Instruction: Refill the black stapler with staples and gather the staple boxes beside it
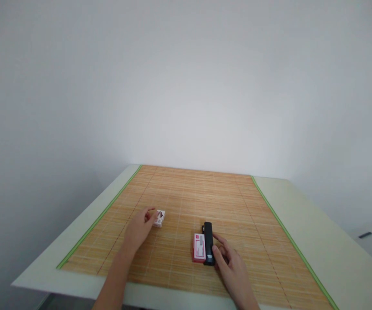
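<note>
My left hand (140, 226) is at the left edge of a small white box (160, 218) with a dark picture on top. Its thumb overlaps that edge, and the fingers are curled close together, partly hidden. To the right, a black stapler (208, 243) lies lengthwise, pointing away from me. A red and white box (199, 248) lies flat against the stapler's left side. My right hand (231, 262) rests beside the stapler, with thumb and index finger apart and touching its right side; the other fingers curl beneath.
A bamboo mat (192, 189) with green edging covers the middle of a white table (302, 215). Pale walls (198, 86) stand behind and at the sides. A small dark object (365, 235) shows at the far right, beyond the table's edge.
</note>
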`<state>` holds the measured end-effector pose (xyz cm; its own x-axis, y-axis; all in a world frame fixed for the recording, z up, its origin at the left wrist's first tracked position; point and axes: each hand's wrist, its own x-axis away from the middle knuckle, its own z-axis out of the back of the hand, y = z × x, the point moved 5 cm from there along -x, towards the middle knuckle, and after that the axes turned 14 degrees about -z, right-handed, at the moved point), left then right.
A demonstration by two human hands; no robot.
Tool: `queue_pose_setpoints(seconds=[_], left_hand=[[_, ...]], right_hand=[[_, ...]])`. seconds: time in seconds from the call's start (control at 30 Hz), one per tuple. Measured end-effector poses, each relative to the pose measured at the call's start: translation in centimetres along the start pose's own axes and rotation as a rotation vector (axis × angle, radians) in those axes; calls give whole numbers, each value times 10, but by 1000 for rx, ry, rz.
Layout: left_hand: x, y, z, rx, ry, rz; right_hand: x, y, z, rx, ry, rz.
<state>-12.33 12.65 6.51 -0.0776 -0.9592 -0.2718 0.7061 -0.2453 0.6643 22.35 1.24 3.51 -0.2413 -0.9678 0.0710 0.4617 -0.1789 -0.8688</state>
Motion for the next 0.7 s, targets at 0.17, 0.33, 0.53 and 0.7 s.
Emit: queue_pose_setpoints(seconds=[0.17, 0.33, 0.53, 0.7], left_hand=[[-6, 8, -30, 66, -95, -48], [-11, 53, -77, 153, -163, -124], [-11, 90, -109, 240, -221, -189], [-5, 93, -114, 290, -245, -191]], right_hand=[[-1, -2, -2, 59, -46, 13], [1, -6, -1, 121, -58, 19], [1, -6, -1, 126, -57, 42], [0, -2, -2, 146, -62, 33]])
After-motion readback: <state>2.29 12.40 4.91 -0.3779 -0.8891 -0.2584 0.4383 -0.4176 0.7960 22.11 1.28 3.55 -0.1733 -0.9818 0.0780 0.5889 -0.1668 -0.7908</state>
